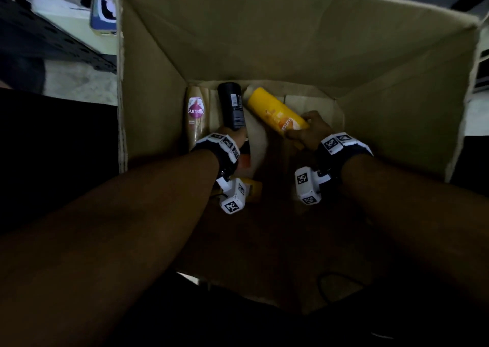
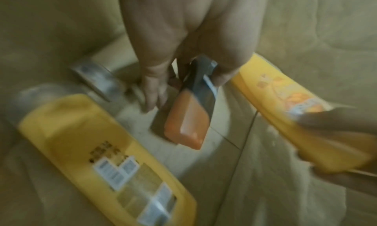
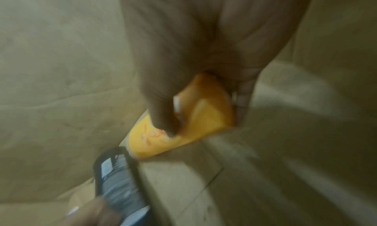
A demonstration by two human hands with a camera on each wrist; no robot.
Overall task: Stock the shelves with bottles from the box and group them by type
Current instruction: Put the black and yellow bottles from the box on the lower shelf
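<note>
A deep cardboard box (image 1: 264, 42) stands open below me, and both of my hands are down inside it. My left hand (image 1: 234, 136) grips a black bottle (image 1: 232, 105) with an orange cap (image 2: 187, 121) near its cap end. My right hand (image 1: 308, 131) holds a yellow Sunsilk bottle (image 1: 276, 111), thumb on its front (image 3: 163, 119), lifted at a slant. A beige Sunsilk bottle (image 1: 195, 113) lies against the box's left wall. Another yellow bottle (image 2: 106, 156) lies label side up on the box floor, under my left wrist.
Left of the box are a dark perforated shelf frame (image 1: 53, 42) and a blue and white pack (image 1: 104, 5) on a pale surface. The box walls are tall on all sides. A black cable (image 1: 341, 285) lies by the near wall.
</note>
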